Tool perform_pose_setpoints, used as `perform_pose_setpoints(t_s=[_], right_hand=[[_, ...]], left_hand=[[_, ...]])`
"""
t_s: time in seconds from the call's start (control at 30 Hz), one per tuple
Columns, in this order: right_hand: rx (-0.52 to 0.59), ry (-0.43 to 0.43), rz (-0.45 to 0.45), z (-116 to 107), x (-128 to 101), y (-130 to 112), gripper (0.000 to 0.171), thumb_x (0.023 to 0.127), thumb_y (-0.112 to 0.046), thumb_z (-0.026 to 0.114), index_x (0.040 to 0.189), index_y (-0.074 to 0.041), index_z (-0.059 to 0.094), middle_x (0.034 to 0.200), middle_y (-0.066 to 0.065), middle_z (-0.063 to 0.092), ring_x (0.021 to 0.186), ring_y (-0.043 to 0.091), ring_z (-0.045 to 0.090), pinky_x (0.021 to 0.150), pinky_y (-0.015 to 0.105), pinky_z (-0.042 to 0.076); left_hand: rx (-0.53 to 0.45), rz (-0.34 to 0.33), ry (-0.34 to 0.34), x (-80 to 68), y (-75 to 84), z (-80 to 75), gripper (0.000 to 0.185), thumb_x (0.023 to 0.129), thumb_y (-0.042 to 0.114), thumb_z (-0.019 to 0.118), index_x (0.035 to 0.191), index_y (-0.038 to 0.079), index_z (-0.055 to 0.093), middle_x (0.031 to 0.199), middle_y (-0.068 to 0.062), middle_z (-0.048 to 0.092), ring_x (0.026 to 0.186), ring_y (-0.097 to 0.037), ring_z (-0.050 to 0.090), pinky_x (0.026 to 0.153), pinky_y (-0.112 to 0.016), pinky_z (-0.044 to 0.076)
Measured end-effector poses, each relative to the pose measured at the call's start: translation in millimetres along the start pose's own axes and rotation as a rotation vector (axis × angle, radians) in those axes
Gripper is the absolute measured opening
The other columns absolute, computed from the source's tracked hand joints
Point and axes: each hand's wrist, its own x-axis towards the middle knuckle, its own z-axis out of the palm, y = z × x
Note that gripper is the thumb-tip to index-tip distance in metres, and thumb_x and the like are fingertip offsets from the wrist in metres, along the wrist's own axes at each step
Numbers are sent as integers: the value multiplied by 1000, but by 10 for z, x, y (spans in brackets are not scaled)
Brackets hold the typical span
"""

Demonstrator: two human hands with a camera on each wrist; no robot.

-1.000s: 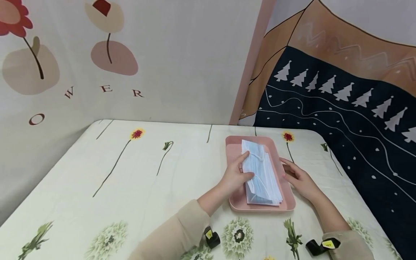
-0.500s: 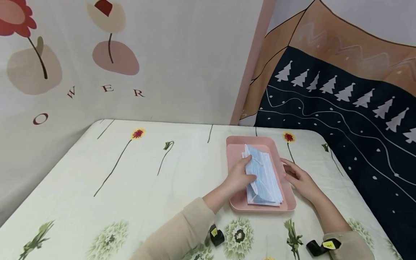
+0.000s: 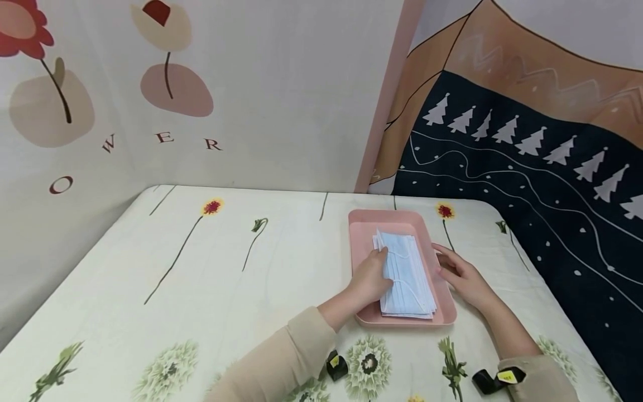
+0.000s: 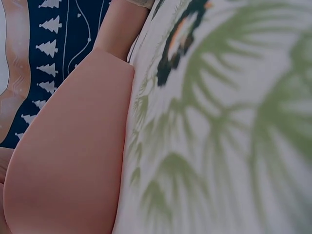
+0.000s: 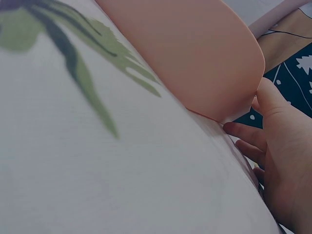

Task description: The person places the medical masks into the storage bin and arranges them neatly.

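The left hand (image 3: 369,276) lay at the left long edge of the stack of face masks (image 3: 404,273), its thumb over the top mask and its fingers curled at the stack's side, so that its grip pinched the uppermost sheets. The stack rested inside the pink tray (image 3: 364,234) on the tabletop (image 3: 226,290), its long axis running away from the person, parallel to the tray's long sides. The masks were thin, pleated, pale blue sheets with white ear loops, soft and flexible, slightly fanned at the far end. The tray was smooth, matte and rigid, with rounded corners and a low rim; the left wrist view showed only its curved outer wall (image 4: 68,156). The right hand (image 3: 462,276) rested just beside the tray's right rim, fingers relaxed and holding nothing, fingertips (image 5: 241,129) touching the tray's wall. The left hand was thus the nearer to the masks. The tabletop bore a printed floral cloth.
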Motion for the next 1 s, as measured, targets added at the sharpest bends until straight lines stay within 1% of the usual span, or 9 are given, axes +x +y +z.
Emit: perform_pose_setpoints(t_s=[0.17,0.3,0.4,0.47,0.53,0.67,0.77,0.87,1.0], right_hand=[[-4,-2,1,0,9,0,54,100,-19,53,150,-16,33,131,21,52,114,1,47,91,9,35],[-11,-3,2,-1,9,1,55,100,-20,53,150,-16,33,130,21,53,114,3,48,91,9,35],[-16,-2,6,-2,8,2,54,100,-20,53,150,-17,33,130,21,53,114,3,48,90,9,35],[-18,-1,9,-2,8,3,55,100,-20,53,150,-17,33,130,21,53,114,3,48,90,9,35],[-19,0,13,-1,8,2,55,100,-21,53,150,-17,33,131,21,53,115,7,48,90,9,35],[-22,1,13,2,7,0,54,100,-20,53,150,-17,33,131,21,52,120,23,49,90,9,35],[-21,-1,12,4,7,1,55,100,-20,53,150,-16,32,131,22,52,121,33,47,90,8,35],[-18,-3,14,5,8,3,55,100,-20,53,151,-16,32,132,22,52,122,35,46,90,8,34],[-24,-1,14,5,8,7,55,100,-21,53,150,-16,33,131,22,52,121,32,47,90,8,34]], left_hand=[[49,-18,0,-2,17,6,71,79,2,72,142,-6,39,141,-25,42,126,-33,46,98,-37,43],[82,-26,-1,-5,12,11,71,79,2,73,142,-6,40,135,-25,44,106,-27,58,85,-29,51],[100,-25,-4,-6,5,15,71,79,3,73,141,-7,41,129,-24,44,89,-22,58,74,-24,51],[111,-26,-4,-7,6,12,69,79,4,73,140,-6,42,127,-23,44,87,-21,56,74,-24,50],[120,-32,-8,-10,9,10,68,79,6,74,139,-6,44,126,-23,43,87,-21,53,74,-26,49],[148,-39,-19,-12,19,10,64,80,10,73,138,-4,48,124,-23,42,89,-21,47,75,-29,47],[173,-33,-18,-22,25,8,62,82,13,73,137,-4,49,127,-24,41,96,-23,46,81,-31,45],[179,-17,-12,-41,33,-3,61,82,15,73,136,-3,50,131,-25,39,104,-27,44,88,-35,44],[170,8,-9,-72,49,-25,61,83,18,73,135,-2,51,136,-27,36,113,-32,43,92,-40,43]])
